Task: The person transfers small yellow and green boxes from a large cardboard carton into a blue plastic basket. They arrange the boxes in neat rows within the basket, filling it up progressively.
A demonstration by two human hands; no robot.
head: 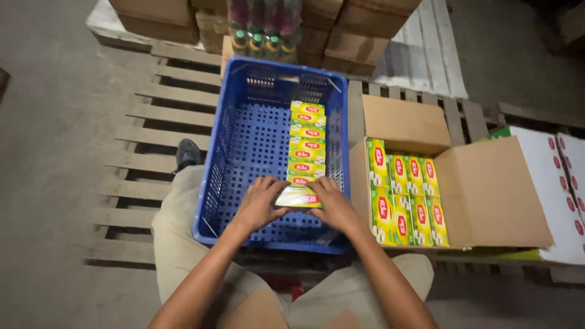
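Observation:
My left hand and my right hand together hold one small yellow-green box with a red label, low inside the blue plastic crate. It sits at the near end of a row of several like boxes that runs along the crate's right side. To the right, an open cardboard carton holds several more of the same boxes standing upright.
The crate and carton rest on a wooden pallet over a concrete floor. Stacked brown cartons and shrink-wrapped bottles stand behind. A white printed carton lies at the right. My knees and a dark shoe are below the crate.

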